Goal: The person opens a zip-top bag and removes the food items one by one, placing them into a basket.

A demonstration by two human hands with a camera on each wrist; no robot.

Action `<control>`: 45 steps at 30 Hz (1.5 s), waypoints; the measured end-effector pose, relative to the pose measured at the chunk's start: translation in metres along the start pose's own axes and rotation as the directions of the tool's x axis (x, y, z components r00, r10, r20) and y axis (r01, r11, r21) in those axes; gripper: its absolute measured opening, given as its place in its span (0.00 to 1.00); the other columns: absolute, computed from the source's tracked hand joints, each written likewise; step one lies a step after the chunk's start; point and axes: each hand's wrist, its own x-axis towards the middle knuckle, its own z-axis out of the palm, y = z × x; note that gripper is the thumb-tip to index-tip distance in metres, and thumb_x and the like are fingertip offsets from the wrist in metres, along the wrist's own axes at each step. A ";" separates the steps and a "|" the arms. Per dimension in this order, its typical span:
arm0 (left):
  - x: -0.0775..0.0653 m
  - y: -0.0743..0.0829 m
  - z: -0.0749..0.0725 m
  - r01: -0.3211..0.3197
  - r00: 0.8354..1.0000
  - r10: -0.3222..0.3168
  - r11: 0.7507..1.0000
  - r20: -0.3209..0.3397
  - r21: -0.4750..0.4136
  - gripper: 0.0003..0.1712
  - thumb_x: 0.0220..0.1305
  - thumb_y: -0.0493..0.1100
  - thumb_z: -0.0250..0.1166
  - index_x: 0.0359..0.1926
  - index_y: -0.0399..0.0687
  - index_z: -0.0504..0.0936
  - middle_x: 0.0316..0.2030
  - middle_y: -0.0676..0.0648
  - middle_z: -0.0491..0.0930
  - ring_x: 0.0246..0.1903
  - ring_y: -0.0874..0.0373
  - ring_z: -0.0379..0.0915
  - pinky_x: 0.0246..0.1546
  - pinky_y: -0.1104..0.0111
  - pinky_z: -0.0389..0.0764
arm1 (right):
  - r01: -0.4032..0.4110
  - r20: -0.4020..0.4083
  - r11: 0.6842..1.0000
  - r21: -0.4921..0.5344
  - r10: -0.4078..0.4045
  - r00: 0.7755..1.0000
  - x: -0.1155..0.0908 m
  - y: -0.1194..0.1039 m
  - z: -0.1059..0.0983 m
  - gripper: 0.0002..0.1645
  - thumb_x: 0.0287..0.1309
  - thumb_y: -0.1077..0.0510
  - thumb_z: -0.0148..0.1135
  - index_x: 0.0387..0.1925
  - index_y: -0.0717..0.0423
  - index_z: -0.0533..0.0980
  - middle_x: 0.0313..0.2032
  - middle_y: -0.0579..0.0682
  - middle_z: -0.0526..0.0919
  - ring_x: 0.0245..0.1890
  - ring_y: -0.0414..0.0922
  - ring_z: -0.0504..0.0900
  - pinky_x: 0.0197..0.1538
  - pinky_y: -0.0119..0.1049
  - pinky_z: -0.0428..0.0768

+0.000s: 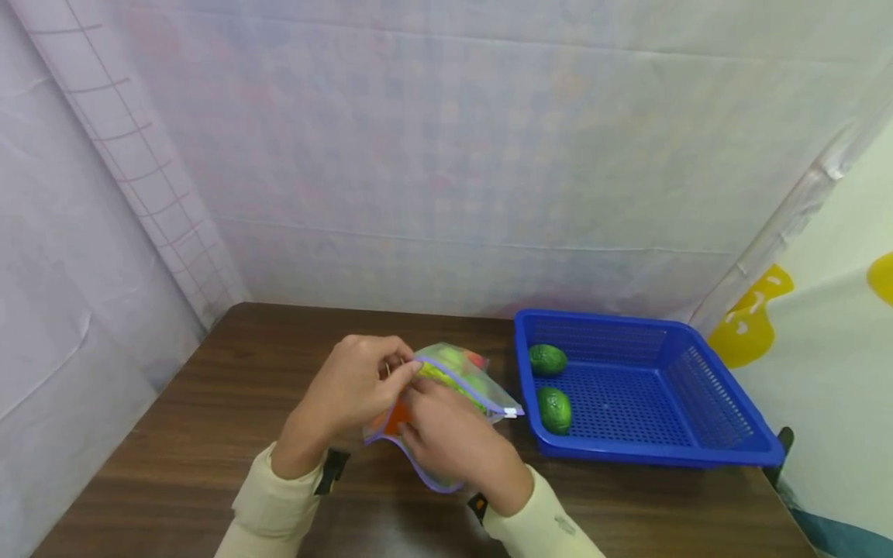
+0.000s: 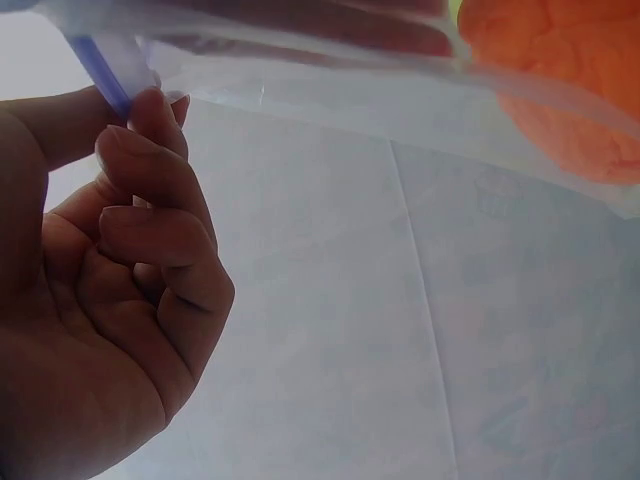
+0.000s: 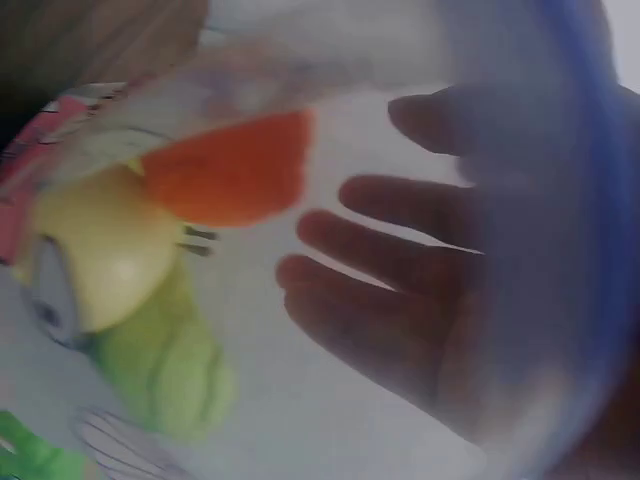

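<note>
A clear zip bag point(image 1: 501, 391) with a purple zip edge and a white slider lies in front of me, its mouth spread apart. Thumb and forefinger of my left hand point(image 1: 363, 384) pinch the rim; in the left wrist view the left hand point(image 2: 130, 270) has the purple strip point(image 2: 100, 75) between its fingertips. My right hand point(image 1: 453, 438) reaches into the mouth. Through the film, the right wrist view shows the right hand point(image 3: 400, 290) with fingers extended and apart, holding nothing visible. Inside the bag are yellow-green things and a wrinkled orange piece point(image 2: 560, 80).
To the right stands a blue perforated basket point(image 1: 663, 456). Along its left side lie two bumpy green fruits, avocado-like: one farther point(image 1: 547, 359), one nearer point(image 1: 554, 411). The brown wooden table point(image 1: 230, 372) meets a pale patterned cloth point(image 1: 446, 194) at its back edge.
</note>
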 end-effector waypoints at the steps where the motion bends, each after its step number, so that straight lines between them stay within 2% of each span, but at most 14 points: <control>1: 0.000 0.000 0.000 0.001 1.000 -0.001 1.000 -0.001 0.004 0.02 0.61 0.41 0.71 0.31 0.50 0.87 0.23 0.58 0.83 0.21 0.70 0.72 0.25 0.74 0.75 | -0.010 0.009 1.000 0.002 0.010 1.000 0.001 0.000 0.003 0.29 0.63 0.52 0.63 0.63 0.59 0.74 0.59 0.52 0.81 0.58 0.47 0.80 0.62 0.40 0.78; 5: 0.000 0.001 0.001 0.003 1.000 -0.003 1.000 0.004 0.015 0.02 0.61 0.42 0.71 0.32 0.50 0.87 0.24 0.58 0.83 0.22 0.70 0.72 0.26 0.74 0.75 | -0.037 0.039 0.999 0.021 0.037 0.999 0.005 0.001 0.015 0.38 0.65 0.45 0.64 0.70 0.59 0.67 0.65 0.56 0.76 0.64 0.49 0.76 0.68 0.41 0.73; 9: -0.001 0.002 0.002 0.011 1.000 -0.012 1.000 0.012 0.016 0.03 0.61 0.43 0.71 0.33 0.50 0.87 0.24 0.58 0.83 0.22 0.70 0.72 0.25 0.75 0.76 | -0.024 0.059 0.998 0.053 0.021 0.998 0.009 0.003 0.022 0.42 0.63 0.42 0.67 0.71 0.58 0.66 0.67 0.55 0.74 0.66 0.49 0.75 0.71 0.40 0.70; 15: -0.002 0.002 0.002 0.021 1.000 -0.021 1.000 0.016 0.010 0.02 0.61 0.42 0.71 0.32 0.50 0.87 0.24 0.58 0.83 0.21 0.70 0.72 0.25 0.74 0.75 | 0.038 0.039 0.997 0.068 -0.040 0.998 0.012 0.006 0.032 0.39 0.60 0.44 0.69 0.68 0.57 0.70 0.66 0.52 0.75 0.66 0.46 0.75 0.72 0.39 0.68; 22: -0.002 0.002 0.002 0.010 1.000 -0.010 1.000 0.010 0.012 0.02 0.61 0.42 0.71 0.31 0.50 0.87 0.23 0.59 0.82 0.21 0.71 0.71 0.24 0.75 0.75 | 0.041 0.040 0.996 0.083 -0.045 0.998 0.016 0.009 0.041 0.33 0.59 0.45 0.71 0.62 0.56 0.75 0.61 0.50 0.79 0.60 0.45 0.79 0.66 0.37 0.74; 26: -0.002 0.002 0.002 0.004 1.000 -0.004 1.000 0.007 0.016 0.03 0.61 0.42 0.71 0.31 0.50 0.87 0.22 0.59 0.82 0.21 0.71 0.72 0.25 0.75 0.75 | 0.044 0.039 0.997 0.058 -0.046 0.998 0.018 0.010 0.046 0.32 0.59 0.45 0.71 0.60 0.55 0.76 0.59 0.49 0.81 0.60 0.44 0.78 0.66 0.36 0.73; 34: -0.001 0.002 0.001 0.011 1.000 -0.011 1.000 0.012 0.025 0.03 0.62 0.42 0.71 0.32 0.51 0.87 0.23 0.59 0.82 0.21 0.71 0.71 0.25 0.75 0.75 | 0.052 0.000 0.996 0.076 -0.052 0.999 0.019 0.011 0.050 0.35 0.57 0.45 0.72 0.62 0.56 0.75 0.60 0.50 0.80 0.61 0.45 0.77 0.68 0.37 0.72; 45: 0.000 0.002 0.000 0.000 1.000 -0.001 1.000 0.009 0.031 0.03 0.61 0.43 0.71 0.32 0.51 0.88 0.23 0.59 0.83 0.21 0.71 0.72 0.25 0.74 0.75 | 0.061 0.010 0.991 0.118 -0.063 0.998 0.020 0.012 0.045 0.35 0.58 0.47 0.72 0.63 0.56 0.73 0.61 0.49 0.79 0.60 0.42 0.79 0.66 0.35 0.74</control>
